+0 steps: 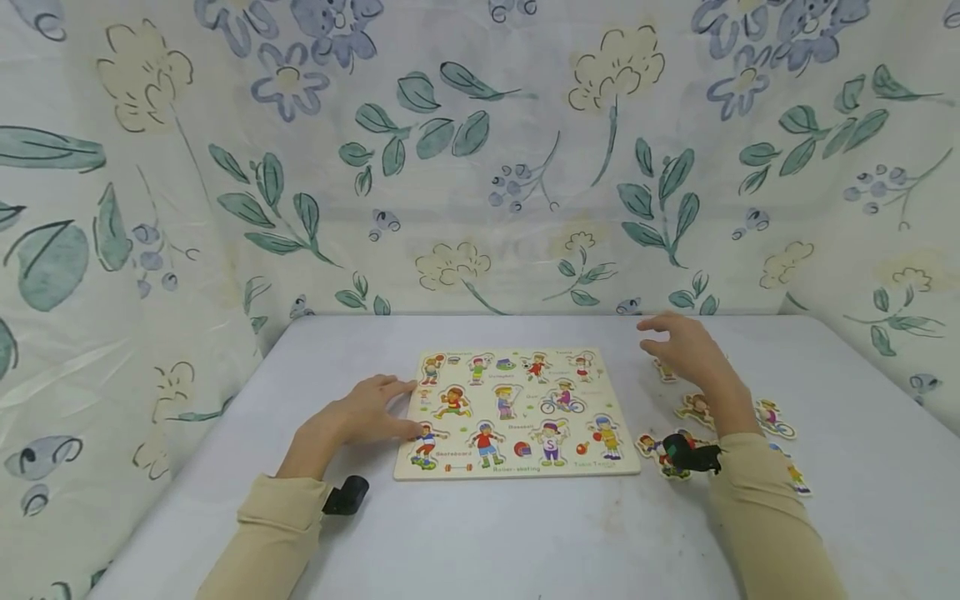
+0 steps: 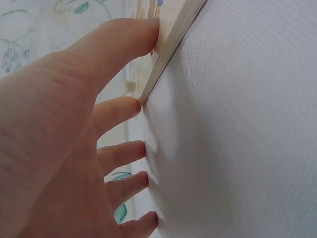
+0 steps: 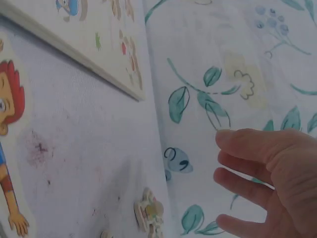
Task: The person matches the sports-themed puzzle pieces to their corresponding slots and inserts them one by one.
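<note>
A wooden puzzle board (image 1: 525, 477) printed with children playing sports lies flat on the white table. At its left side is my left hand (image 1: 367, 408), thumb on the board's edge and the other fingertips down beside it on the tabletop, as the left wrist view shows. My right hand (image 1: 686, 346) is raised off the table to the right of the board, fingers loosely bent and holding nothing. Below and around it lie loose figure pieces, among them a cyclist piece (image 1: 774, 418) and a small piece (image 3: 149, 213) near the back edge. My right forearm partly hides several.
More loose pieces, including a red-haired figure (image 3: 11, 96), lie right of the board near my right wrist. A flower-patterned cloth (image 1: 450, 192) hangs behind the table (image 1: 480, 542) and along its sides. A black strap device (image 1: 348, 496) sits at my left wrist.
</note>
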{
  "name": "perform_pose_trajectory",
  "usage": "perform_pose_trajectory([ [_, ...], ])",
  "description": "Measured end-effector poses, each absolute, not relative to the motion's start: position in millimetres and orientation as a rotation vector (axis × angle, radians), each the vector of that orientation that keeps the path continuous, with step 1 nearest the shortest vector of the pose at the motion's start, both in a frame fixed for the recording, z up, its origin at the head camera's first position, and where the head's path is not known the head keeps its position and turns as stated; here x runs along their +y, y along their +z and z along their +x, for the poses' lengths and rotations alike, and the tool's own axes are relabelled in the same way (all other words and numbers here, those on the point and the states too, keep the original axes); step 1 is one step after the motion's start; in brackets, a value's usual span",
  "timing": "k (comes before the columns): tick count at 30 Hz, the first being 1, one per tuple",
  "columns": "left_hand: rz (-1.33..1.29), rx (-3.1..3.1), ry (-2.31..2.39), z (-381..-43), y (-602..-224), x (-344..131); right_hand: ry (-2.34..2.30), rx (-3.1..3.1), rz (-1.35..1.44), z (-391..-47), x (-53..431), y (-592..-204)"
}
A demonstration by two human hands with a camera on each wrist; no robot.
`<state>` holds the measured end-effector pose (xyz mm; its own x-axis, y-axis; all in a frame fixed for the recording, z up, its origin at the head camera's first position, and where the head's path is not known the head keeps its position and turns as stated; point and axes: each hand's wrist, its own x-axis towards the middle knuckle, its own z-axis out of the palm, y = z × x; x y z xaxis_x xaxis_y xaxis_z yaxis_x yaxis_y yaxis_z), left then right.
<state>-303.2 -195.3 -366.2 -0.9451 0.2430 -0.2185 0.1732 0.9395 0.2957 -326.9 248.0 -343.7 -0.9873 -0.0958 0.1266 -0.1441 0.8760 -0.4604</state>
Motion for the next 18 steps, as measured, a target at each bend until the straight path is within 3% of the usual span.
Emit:
perform_pose_trajectory([
  [18, 0.328, 2.841, 0.412, -304.7, -368.1, -196.3, 0.702, -3.164, -0.049, -322.5, 273.6, -359.6],
])
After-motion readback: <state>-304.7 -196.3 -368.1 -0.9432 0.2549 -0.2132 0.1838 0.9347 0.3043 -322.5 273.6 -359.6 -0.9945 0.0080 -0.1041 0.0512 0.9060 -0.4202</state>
